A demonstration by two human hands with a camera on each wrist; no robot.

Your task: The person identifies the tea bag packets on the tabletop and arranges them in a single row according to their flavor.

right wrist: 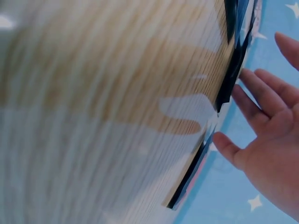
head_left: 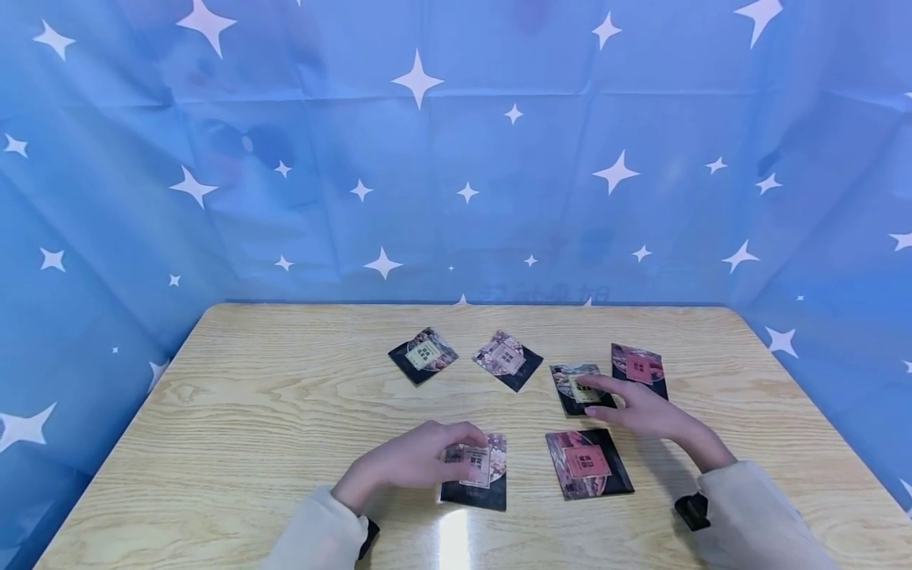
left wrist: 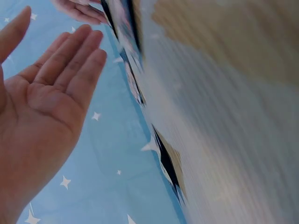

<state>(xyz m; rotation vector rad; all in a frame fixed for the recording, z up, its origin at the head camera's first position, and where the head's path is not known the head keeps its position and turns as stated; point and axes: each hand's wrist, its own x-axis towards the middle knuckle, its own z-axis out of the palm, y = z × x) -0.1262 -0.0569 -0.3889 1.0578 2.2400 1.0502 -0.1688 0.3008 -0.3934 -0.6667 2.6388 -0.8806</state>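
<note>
My left hand (head_left: pixel 420 457) hovers over a flat square packet (head_left: pixel 476 497), black with a flowered print and a pale label. In the left wrist view that hand (left wrist: pixel 51 102) has straight fingers and an unfilled palm. Farther right, my right hand (head_left: pixel 648 410) reaches over a dark packet with a yellowish label (head_left: pixel 566 380). The right wrist view has this hand (right wrist: pixel 273 140) with fingers extended and nothing held; whether a fingertip touches a packet I cannot tell. A packet with a red label (head_left: pixel 587 463) lies between the hands, nearer the front.
At the back lie a packet with a green label (head_left: pixel 423 355) and one with a pale purple label (head_left: pixel 507 360). Another red-labelled packet (head_left: pixel 639 366) sits just beyond the right hand. Behind the wooden table (head_left: pixel 235 380) hangs a blue star-patterned cloth (head_left: pixel 456 158).
</note>
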